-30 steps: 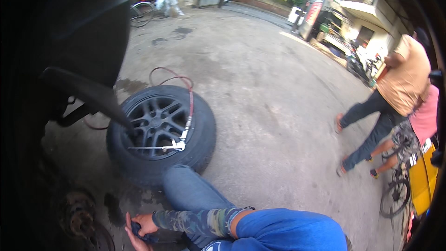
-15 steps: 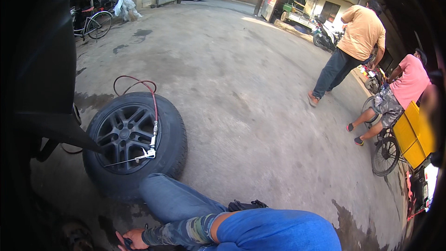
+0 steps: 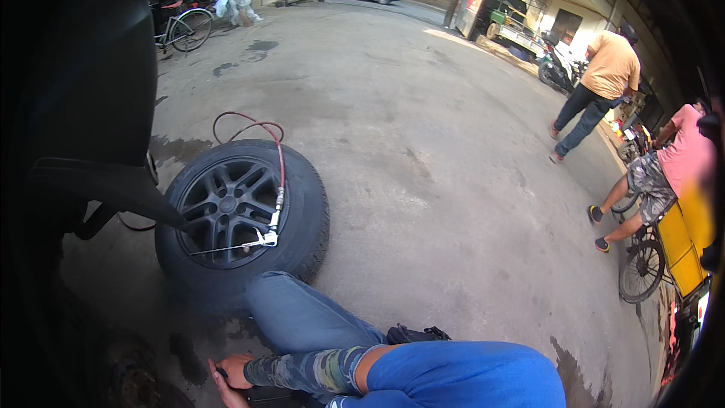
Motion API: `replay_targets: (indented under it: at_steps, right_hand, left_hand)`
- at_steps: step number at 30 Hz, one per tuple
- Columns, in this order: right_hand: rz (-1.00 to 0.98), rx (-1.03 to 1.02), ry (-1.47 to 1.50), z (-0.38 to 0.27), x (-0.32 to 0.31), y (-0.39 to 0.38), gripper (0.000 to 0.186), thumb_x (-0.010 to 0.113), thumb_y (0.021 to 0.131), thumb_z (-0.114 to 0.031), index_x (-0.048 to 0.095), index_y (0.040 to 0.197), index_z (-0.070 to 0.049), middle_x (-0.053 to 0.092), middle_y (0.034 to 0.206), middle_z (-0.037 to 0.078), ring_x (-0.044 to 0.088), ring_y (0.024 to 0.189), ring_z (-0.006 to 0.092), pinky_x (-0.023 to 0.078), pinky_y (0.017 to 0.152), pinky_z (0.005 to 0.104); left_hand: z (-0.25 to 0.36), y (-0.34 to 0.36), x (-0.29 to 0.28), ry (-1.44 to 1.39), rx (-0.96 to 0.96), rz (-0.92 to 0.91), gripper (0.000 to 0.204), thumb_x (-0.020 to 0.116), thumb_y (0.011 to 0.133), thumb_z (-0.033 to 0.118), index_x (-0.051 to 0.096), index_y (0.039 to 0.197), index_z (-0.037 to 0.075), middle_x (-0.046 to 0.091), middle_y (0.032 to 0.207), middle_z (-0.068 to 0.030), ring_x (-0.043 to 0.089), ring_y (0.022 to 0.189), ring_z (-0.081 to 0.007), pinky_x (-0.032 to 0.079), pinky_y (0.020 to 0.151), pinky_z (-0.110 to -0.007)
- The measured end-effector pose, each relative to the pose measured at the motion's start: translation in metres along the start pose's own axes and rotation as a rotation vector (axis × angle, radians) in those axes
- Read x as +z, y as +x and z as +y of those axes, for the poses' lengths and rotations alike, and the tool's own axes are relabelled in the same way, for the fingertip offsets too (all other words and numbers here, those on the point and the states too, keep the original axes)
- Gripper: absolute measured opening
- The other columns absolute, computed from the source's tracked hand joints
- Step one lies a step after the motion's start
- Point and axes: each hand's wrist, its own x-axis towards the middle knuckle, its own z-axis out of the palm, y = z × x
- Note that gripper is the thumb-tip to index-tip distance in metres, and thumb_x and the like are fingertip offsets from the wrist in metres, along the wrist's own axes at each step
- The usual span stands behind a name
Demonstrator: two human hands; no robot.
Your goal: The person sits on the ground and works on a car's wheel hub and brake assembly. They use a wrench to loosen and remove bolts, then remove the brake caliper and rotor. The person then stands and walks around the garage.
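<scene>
Small dark object (image 3: 221, 372), shape indistinct: lower left of frame, clasped in fingers of bare right hand (image 3: 237, 370). Bare left hand (image 3: 227, 393): alongside, grip cannot be told. Black rubber tyre (image 3: 305, 208): left of centre.

- Ground, grey concrete (image 3: 430, 257), worn, running out on every side of the wheel.
- Wheel (image 3: 226, 205), dark spoked rim, black tyre; laid flat.
- Hose (image 3: 137, 227), red; a short stretch left of the wheel.
- Stain (image 3: 177, 149), dark; just beyond the wheel, leftward.
- Bicycle (image 3: 190, 31), standing; far beyond the wheel.
- Cargo cycle (image 3: 642, 270), yellow-boxed; well right of the wheel.
</scene>
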Motion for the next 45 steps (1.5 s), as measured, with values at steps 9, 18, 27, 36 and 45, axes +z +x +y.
replay_targets:
  at_steps: [9, 18, 27, 36, 45]
  right_hand:
    - [0.093, 0.142, -0.143, 0.004, -0.016, 0.002, 0.047, 0.061, 0.087, -0.030, 0.056, 0.130, -0.011, 0.069, 0.112, 0.018, 0.065, 0.107, 0.0376, 0.050, 0.091, 0.0496]
    - [-0.123, -0.121, -0.409, 0.005, -0.013, -0.003, 0.063, 0.061, 0.086, -0.032, 0.044, 0.140, -0.007, 0.068, 0.115, 0.022, 0.063, 0.109, 0.0393, 0.050, 0.093, 0.0485]
    - [-0.123, -0.019, -0.418, 0.009, -0.025, -0.014, 0.063, 0.062, 0.087, -0.030, 0.039, 0.141, -0.010, 0.066, 0.115, 0.028, 0.062, 0.110, 0.0434, 0.047, 0.095, 0.0499]
    - [0.085, -0.099, -0.003, 0.062, -0.029, 0.032, 0.018, 0.058, 0.085, -0.005, 0.063, 0.103, -0.003, 0.067, 0.093, 0.017, 0.066, 0.087, 0.0304, 0.051, 0.080, 0.0391]
    - [0.213, -0.246, 0.172, 0.057, -0.003, 0.035, 0.020, 0.057, 0.083, 0.007, 0.064, 0.100, 0.000, 0.066, 0.092, 0.011, 0.064, 0.087, 0.0201, 0.051, 0.080, 0.0321]
  left_hand:
    - [0.007, -0.012, 0.024, 0.375, 0.061, 0.268, 0.056, 0.037, 0.106, 0.043, 0.038, 0.151, 0.009, 0.048, 0.145, -0.0155, 0.053, 0.127, -0.0274, 0.052, 0.093, -0.042]
    - [-0.010, 0.007, 0.011, 0.310, 0.058, 0.373, 0.044, 0.043, 0.104, 0.034, 0.065, 0.125, 0.003, 0.064, 0.124, -0.0107, 0.056, 0.118, -0.0215, 0.041, 0.102, -0.032]
    - [-0.031, 0.023, 0.024, 0.322, -0.037, 0.441, 0.034, 0.044, 0.098, 0.026, 0.067, 0.101, 0.001, 0.067, 0.102, -0.0103, 0.060, 0.097, -0.0200, 0.046, 0.087, -0.032]
    - [-0.036, 0.033, 0.025, 0.494, -0.037, 0.343, 0.029, 0.048, 0.094, 0.023, 0.067, 0.096, 0.002, 0.066, 0.101, -0.0126, 0.059, 0.096, -0.0201, 0.045, 0.086, -0.032]
    - [-0.031, 0.018, 0.036, 0.432, -0.013, 0.171, 0.039, 0.049, 0.102, 0.026, 0.061, 0.129, 0.001, 0.065, 0.126, -0.0160, 0.059, 0.118, -0.0216, 0.043, 0.102, -0.032]
